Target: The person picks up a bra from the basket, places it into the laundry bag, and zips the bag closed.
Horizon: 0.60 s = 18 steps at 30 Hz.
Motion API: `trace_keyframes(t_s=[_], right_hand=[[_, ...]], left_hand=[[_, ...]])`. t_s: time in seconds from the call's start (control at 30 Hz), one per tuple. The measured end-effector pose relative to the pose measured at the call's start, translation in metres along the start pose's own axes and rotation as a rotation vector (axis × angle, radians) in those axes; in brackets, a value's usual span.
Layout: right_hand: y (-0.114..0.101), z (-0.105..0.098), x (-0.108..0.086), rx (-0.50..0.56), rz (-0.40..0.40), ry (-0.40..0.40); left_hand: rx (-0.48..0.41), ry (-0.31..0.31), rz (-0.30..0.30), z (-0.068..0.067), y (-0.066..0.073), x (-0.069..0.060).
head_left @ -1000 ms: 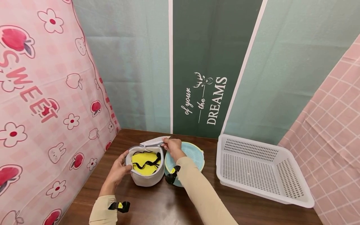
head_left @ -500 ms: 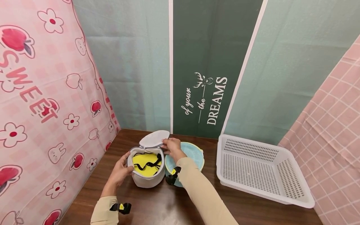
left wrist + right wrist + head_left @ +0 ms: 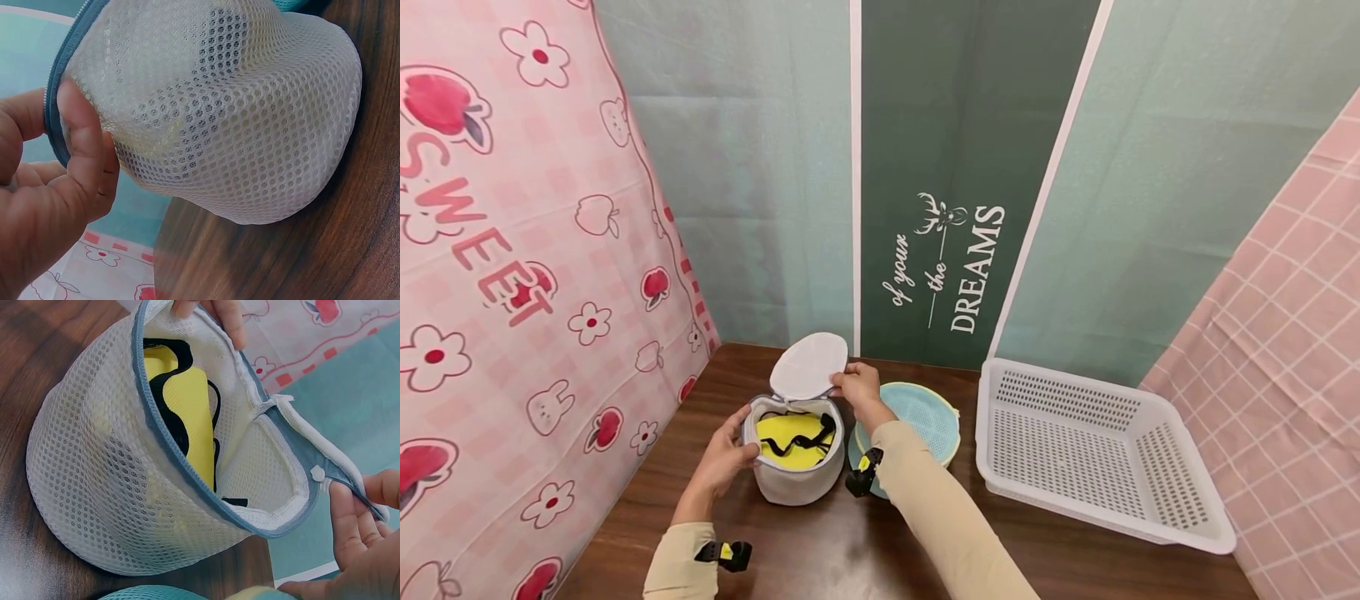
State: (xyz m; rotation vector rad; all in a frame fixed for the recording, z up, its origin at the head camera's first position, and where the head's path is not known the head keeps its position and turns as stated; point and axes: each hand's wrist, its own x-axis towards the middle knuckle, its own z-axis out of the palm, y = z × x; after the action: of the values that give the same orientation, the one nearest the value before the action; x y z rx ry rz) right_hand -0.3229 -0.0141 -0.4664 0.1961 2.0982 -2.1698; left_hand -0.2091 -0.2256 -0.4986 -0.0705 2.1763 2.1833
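Note:
A white mesh laundry bag with a grey zipper edge stands on the wooden table, its round lid flipped up at the back. Inside lies a yellow item with black straps; its kind is not clear. My left hand grips the bag's left rim, thumb and fingers on either side of the zipper edge, as the left wrist view shows. At the lid's right edge my right hand pinches the zippered border. Beneath the right forearm sits a blue mesh bag with a pale yellow rim, partly hidden.
A white perforated plastic basket stands on the right of the table. Behind the table hangs a green curtain; pink patterned cloths flank it on the left and right.
The lid has swung up from nearly edge-on to facing me, with my right hand at its edge. The white bag has shifted slightly right, and the blue bag has been nudged right.

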Motion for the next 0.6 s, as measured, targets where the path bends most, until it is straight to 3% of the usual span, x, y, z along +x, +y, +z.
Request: trace_keyframes(t_s=[0.23,0.6], right_hand=[[0.005,-0.009,0.002,-0.008,0.007,-0.004],[0.006,-0.017,-0.001,0.008,-0.122,0.044]], left_hand=[[0.0,0.013,0.008,0.001,-0.001,0.002],[0.018,0.048,-0.005,-0.002,-0.005,0.005]])
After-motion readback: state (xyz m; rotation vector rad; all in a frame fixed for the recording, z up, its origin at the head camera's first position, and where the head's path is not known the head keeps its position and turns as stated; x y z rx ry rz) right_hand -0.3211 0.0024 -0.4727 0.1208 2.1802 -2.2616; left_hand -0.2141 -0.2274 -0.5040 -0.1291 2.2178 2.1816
